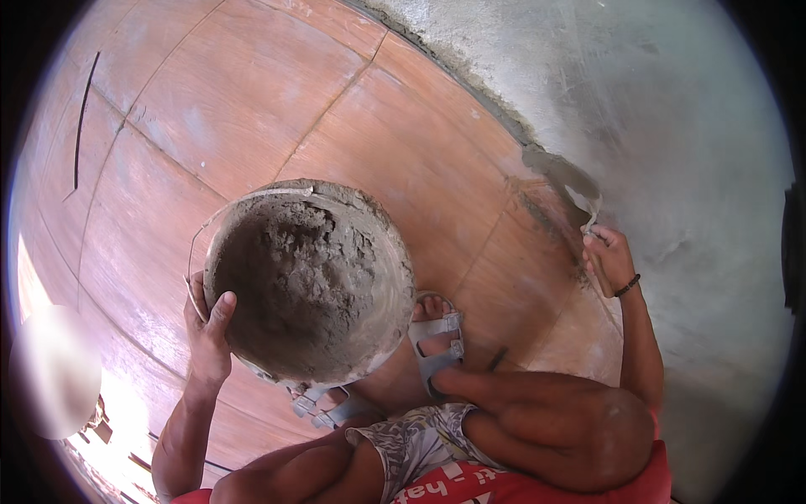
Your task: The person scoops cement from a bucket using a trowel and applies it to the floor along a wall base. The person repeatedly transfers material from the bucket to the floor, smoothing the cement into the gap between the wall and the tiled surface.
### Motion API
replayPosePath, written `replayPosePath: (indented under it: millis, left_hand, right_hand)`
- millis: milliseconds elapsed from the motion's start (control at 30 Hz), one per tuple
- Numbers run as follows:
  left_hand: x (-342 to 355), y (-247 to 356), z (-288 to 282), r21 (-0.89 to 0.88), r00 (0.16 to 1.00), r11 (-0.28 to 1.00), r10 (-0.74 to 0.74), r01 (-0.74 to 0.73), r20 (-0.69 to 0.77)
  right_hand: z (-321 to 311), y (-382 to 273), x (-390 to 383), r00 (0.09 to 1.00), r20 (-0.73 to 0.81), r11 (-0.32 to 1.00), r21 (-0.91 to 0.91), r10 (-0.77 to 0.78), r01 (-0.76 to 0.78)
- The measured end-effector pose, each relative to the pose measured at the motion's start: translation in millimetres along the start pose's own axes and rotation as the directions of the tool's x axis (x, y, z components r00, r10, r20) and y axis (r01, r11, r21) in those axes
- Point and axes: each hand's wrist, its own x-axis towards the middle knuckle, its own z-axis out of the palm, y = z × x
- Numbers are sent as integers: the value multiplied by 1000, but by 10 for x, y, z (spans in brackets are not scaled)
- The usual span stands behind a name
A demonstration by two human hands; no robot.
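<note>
My left hand [209, 323] grips the rim of a mortar-caked bucket [388, 252] at its left side, the thumb over the inside edge. Wet grey mortar [315, 260] lies in the bucket, heaped toward its far side. The thin wire handle [191, 252] hangs over the rim by my left fingers. Off to the right, my right hand [611, 256] is closed round the wooden handle of a trowel [579, 186]. Its blade is smeared with mortar and rests near the foot of the grey wall, where tiles meet plaster.
Reddish-brown floor tiles [420, 160] spread under the bucket. A plastered grey wall [672, 126] rises on the right, with a rough mortar line along its foot. My sandalled feet [437, 340] stand just behind the bucket. A thin black strip [84, 126] lies far left.
</note>
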Motion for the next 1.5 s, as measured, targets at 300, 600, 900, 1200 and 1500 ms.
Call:
replayPosePath:
  millis: [300,600,900,1200,1500]
  left_hand:
    - [19,-161,18,-26,996,1000,-9,7,-86]
    - [19,-205,-2,-26,997,999,-36,34,-66]
    - [37,-229,-39,-42,996,997,-72,70,-48]
    - [11,-266,-35,-118,987,989,-105,91,-118]
    - [17,-267,-73,-21,986,993,-114,112,-125]
  right_hand:
    - [237,164,-199,967,54,866,-434,-249,247]
    - [71,123,-13,995,-99,984,-176,-17,-1]
    - [-102,117,-333,993,-120,953,-303,-20,-17]
    - [545,73,11,986,68,853,-495,-153,166]
    - [134,245,290,994,-54,982,-170,-97,87]
